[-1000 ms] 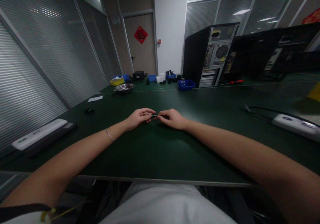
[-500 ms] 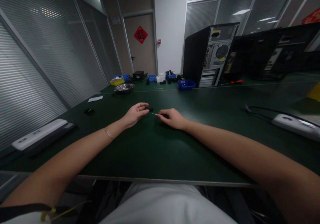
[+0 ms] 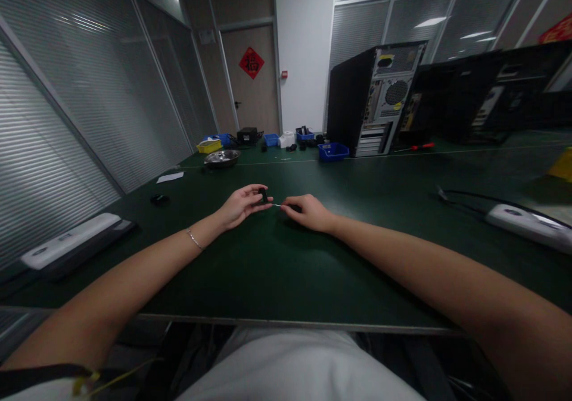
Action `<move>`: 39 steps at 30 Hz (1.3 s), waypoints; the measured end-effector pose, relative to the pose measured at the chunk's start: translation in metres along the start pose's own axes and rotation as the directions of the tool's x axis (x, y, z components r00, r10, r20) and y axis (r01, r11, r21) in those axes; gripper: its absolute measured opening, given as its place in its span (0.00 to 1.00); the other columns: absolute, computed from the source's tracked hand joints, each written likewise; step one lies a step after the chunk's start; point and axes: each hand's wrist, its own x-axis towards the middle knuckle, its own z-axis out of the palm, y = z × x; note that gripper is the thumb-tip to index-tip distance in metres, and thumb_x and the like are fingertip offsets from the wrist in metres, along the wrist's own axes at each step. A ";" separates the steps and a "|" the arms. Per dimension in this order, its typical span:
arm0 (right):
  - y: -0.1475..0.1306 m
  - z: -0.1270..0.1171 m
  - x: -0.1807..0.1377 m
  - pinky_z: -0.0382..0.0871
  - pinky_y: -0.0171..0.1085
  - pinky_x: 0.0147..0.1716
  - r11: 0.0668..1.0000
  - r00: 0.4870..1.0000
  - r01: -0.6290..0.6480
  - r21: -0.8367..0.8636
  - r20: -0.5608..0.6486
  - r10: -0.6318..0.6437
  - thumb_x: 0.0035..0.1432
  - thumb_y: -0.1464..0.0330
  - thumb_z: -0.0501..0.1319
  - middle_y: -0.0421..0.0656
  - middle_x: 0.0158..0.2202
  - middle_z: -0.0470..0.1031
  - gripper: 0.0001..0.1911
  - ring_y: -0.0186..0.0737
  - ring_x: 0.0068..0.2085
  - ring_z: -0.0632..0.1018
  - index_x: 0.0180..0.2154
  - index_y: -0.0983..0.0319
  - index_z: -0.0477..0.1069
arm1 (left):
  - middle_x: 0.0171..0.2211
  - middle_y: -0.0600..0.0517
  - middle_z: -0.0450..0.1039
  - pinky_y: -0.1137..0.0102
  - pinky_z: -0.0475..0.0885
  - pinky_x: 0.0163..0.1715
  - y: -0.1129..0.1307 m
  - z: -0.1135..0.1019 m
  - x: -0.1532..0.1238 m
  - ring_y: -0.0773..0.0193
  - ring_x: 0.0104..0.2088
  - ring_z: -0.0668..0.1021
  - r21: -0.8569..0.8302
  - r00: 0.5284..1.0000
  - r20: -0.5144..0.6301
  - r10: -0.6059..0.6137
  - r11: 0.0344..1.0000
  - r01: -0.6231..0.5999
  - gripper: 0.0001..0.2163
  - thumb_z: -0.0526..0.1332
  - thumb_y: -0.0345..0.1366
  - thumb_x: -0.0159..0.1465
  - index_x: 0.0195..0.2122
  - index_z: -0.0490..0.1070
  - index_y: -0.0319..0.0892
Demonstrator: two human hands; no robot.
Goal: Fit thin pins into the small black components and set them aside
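Slightly left of the middle, my left hand [image 3: 240, 206] grips a small black part [image 3: 263, 195] between thumb and fingers, and the part stands roughly upright. Its exact kind is too small to make out. My right hand [image 3: 309, 213] is closed around a small screwdriver [image 3: 276, 205], whose thin silvery shaft points left. The dark handle is mostly hidden in the fist. The shaft's tip reaches the left fingertips just below the black part; whether it touches the part I cannot tell. Both hands are low over the green tabletop [image 3: 277, 270].
At the back stand a metal bowl [image 3: 222, 158], a blue bin [image 3: 333, 152] and a black computer tower [image 3: 353, 100]. White power strips lie left [image 3: 71, 240] and right [image 3: 529, 222]. A small black item [image 3: 159, 199] and white paper [image 3: 170, 177] lie on the left.
My left hand has turned the black part from lying sideways to upright, with a finger now extended toward the screwdriver tip. My right hand has hardly moved.
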 end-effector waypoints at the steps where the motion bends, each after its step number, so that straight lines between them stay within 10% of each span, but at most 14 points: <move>1: 0.000 0.000 0.000 0.57 0.32 0.29 1.000 1.000 -0.003 0.000 -0.001 0.003 0.62 0.61 0.52 0.42 0.30 0.74 0.16 0.33 0.28 0.70 0.40 0.62 0.74 | 0.44 0.45 0.70 0.60 0.68 0.50 0.000 0.001 0.000 0.59 0.46 0.75 0.029 1.000 0.007 -0.004 1.000 0.004 0.14 0.61 0.25 0.59 0.47 0.71 0.38; 19: 0.002 0.001 0.001 0.57 0.33 0.29 0.996 0.995 -0.084 -0.027 -0.050 0.082 0.63 0.59 0.51 0.42 0.31 0.74 0.17 0.33 0.28 0.70 0.42 0.60 0.74 | 0.41 0.45 0.73 0.68 0.70 0.37 -0.002 0.009 -0.005 0.65 0.36 0.74 0.401 0.997 0.074 0.037 0.914 -0.063 0.14 0.63 0.37 0.59 0.45 0.73 0.38; 39: 0.006 0.001 0.001 0.58 0.32 0.31 1.000 1.000 0.005 0.021 -0.004 -0.005 0.62 0.61 0.52 0.41 0.30 0.74 0.15 0.32 0.29 0.70 0.39 0.62 0.73 | 0.39 0.44 0.74 0.70 0.70 0.39 -0.006 0.001 -0.003 0.67 0.35 0.75 0.257 0.991 0.074 -0.109 0.963 0.086 0.15 0.65 0.35 0.58 0.46 0.74 0.36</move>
